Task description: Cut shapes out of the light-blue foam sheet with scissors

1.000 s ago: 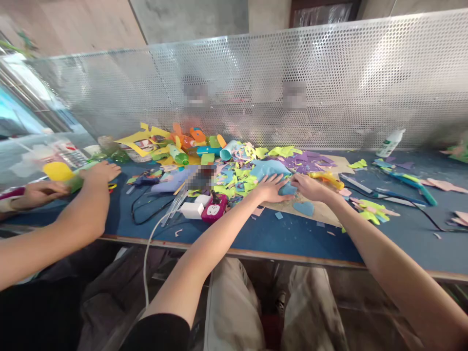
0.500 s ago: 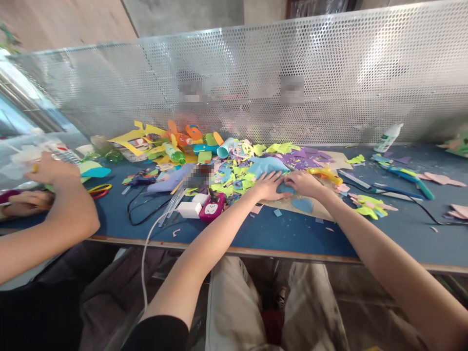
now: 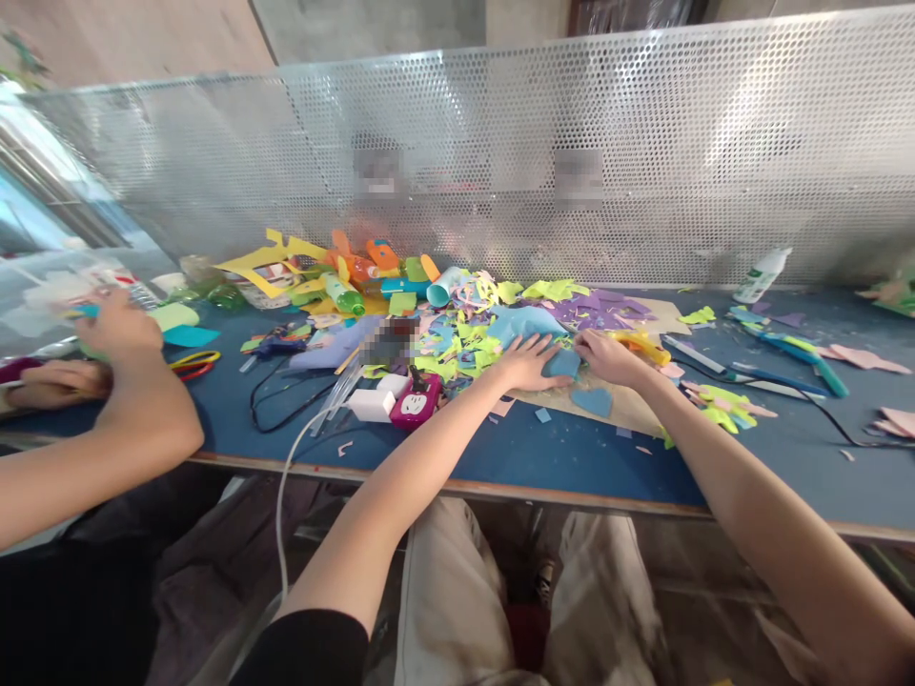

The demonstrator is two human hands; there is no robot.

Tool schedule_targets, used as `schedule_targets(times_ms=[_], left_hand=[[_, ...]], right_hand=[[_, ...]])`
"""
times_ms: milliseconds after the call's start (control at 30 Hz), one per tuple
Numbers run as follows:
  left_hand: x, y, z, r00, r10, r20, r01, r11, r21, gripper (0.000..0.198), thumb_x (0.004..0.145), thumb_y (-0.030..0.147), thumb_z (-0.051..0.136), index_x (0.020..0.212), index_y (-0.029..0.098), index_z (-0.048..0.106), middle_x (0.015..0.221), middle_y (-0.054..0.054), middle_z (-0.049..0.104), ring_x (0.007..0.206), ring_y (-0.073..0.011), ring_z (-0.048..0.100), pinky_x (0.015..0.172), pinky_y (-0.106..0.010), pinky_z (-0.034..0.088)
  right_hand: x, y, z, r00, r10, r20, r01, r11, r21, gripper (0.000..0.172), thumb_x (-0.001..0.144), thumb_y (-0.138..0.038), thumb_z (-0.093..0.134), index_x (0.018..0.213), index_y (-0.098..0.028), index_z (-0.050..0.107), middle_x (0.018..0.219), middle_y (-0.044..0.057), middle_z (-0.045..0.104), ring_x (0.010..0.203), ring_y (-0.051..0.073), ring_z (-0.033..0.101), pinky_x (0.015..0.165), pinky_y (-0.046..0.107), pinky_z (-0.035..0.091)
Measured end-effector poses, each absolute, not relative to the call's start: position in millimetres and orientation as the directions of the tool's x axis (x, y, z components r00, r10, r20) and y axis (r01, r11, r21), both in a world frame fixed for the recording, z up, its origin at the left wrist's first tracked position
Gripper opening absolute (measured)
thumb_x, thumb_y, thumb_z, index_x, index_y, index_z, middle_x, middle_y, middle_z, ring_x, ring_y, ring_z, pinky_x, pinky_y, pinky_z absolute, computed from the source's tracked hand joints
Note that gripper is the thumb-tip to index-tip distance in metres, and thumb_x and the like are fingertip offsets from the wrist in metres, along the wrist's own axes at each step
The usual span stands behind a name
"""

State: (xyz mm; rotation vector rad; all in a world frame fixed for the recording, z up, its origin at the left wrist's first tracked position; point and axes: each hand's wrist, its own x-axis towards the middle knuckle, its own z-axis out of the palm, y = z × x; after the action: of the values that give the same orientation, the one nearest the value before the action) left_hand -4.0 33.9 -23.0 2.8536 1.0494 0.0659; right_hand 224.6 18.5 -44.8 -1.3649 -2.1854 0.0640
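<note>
My left hand (image 3: 530, 366) lies flat with fingers spread, pressing on a piece of blue paper (image 3: 564, 364). Just to its right, my right hand (image 3: 604, 356) has its fingers curled together near that paper's edge; whatever is between the fingertips is too small to make out. Below both hands, a separate cut blue paper piece (image 3: 592, 402) rests on a brown sheet (image 3: 635, 408). A larger light-blue sheet (image 3: 525, 324) lies crumpled behind my left hand. Beside my right hand is a yellow tool (image 3: 647, 349), partly covered.
Green, blue and purple scraps heap behind my hands. A purple power socket block (image 3: 416, 402) with white plugs sits left of my left forearm. A co-worker's hands (image 3: 118, 329) work at far left. A white bottle (image 3: 762, 276) stands by the perforated metal screen (image 3: 664, 171).
My right hand has shifted slightly right, away from my left hand, showing more of the blue paper between them. My left hand stays in place. The co-worker's raised hand has moved a little.
</note>
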Motion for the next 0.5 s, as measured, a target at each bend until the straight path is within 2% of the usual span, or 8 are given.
schedule_targets(times_ms=[67, 167, 267, 400, 500], left_hand=[[-4.9, 32.4, -21.5, 0.770, 0.637, 0.026, 0.632, -0.768, 0.097, 0.091, 0.083, 0.079, 0.030, 0.155, 0.024, 0.021, 0.163, -0.005, 0.012, 0.150, -0.0309, 0.010, 0.120, -0.053, 0.010], [-5.1, 29.8, -18.9, 0.792, 0.606, 0.067, 0.602, -0.795, 0.078, 0.093, 0.079, 0.080, 0.037, 0.152, 0.023, 0.028, 0.161, -0.008, 0.020, 0.148, -0.0344, 0.019, 0.117, -0.057, 0.016], [-2.4, 26.4, -15.9, 0.812, 0.571, 0.123, 0.566, -0.821, 0.076, 0.083, 0.081, 0.077, 0.041, 0.147, 0.026, 0.039, 0.156, -0.007, 0.035, 0.142, -0.0344, 0.031, 0.114, -0.058, 0.025], [4.1, 22.5, -12.5, 0.825, 0.537, 0.173, 0.529, -0.843, 0.096, 0.057, 0.087, 0.062, 0.046, 0.128, 0.025, 0.060, 0.137, -0.007, 0.058, 0.122, -0.0278, 0.056, 0.102, -0.042, 0.045], [6.6, 21.9, -11.1, 0.810, 0.551, 0.200, 0.539, -0.834, 0.116, 0.039, 0.091, 0.045, 0.046, 0.114, 0.024, 0.069, 0.117, -0.008, 0.069, 0.106, -0.0254, 0.064, 0.088, -0.037, 0.051]], right_hand=[[221.7, 16.6, -42.5, -0.332, 0.811, 0.483, 0.778, 0.524, -0.345, 0.005, 0.088, -0.024, 0.053, 0.084, -0.021, 0.053, 0.081, 0.007, 0.064, 0.072, 0.022, 0.059, 0.070, 0.034, 0.044], [216.0, 11.5, -35.5, -0.310, 0.764, 0.566, 0.718, 0.578, -0.387, 0.006, 0.080, -0.021, 0.059, 0.081, -0.022, 0.054, 0.075, 0.003, 0.062, 0.066, 0.019, 0.056, 0.064, 0.030, 0.043], [215.7, 6.6, -28.1, -0.222, 0.762, 0.609, 0.668, 0.573, -0.474, 0.006, 0.078, -0.017, 0.059, 0.076, -0.022, 0.056, 0.072, 0.001, 0.063, 0.063, 0.016, 0.055, 0.062, 0.029, 0.043], [223.8, 6.2, -26.3, -0.116, 0.810, 0.574, 0.629, 0.507, -0.589, 0.005, 0.076, -0.023, 0.065, 0.075, -0.021, 0.060, 0.069, 0.001, 0.064, 0.060, 0.016, 0.055, 0.061, 0.029, 0.045], [229.0, 8.8, -28.5, -0.089, 0.829, 0.552, 0.581, 0.494, -0.647, 0.013, 0.076, -0.028, 0.069, 0.085, -0.021, 0.062, 0.072, 0.001, 0.066, 0.062, 0.017, 0.059, 0.063, 0.030, 0.049]])
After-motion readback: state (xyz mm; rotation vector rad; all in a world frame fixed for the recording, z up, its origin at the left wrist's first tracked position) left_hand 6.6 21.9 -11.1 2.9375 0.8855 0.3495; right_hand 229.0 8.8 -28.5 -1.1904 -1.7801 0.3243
